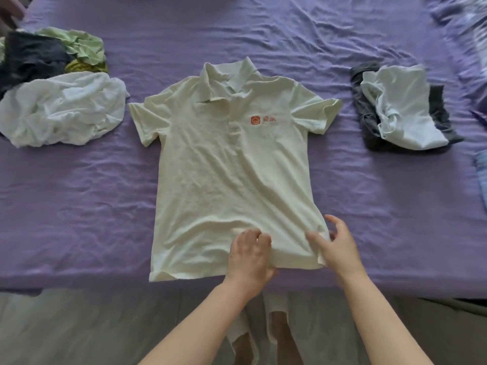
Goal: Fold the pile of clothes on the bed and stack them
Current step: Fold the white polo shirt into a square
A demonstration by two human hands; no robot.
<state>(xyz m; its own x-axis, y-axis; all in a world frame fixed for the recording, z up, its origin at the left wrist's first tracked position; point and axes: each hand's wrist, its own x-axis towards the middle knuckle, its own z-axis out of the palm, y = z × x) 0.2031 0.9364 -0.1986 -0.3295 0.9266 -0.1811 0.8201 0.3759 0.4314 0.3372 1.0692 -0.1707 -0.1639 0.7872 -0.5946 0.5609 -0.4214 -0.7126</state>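
A cream polo shirt (224, 167) with an orange chest logo lies flat, front up, in the middle of the purple bed (79, 193), collar away from me. My left hand (250, 256) rests palm down on the shirt's bottom hem, fingers curled. My right hand (334, 246) is at the hem's right corner with fingers spread, touching the cloth. An unfolded pile (52, 83) of white, dark and green clothes sits at the far left. A stack (403, 109) of a white garment on grey ones lies at the right.
The bed's near edge runs across the frame below the shirt, with grey floor (79, 333) beyond it. A patterned blue-white cloth (474, 22) lies at the top right corner. My legs and feet show under the arms.
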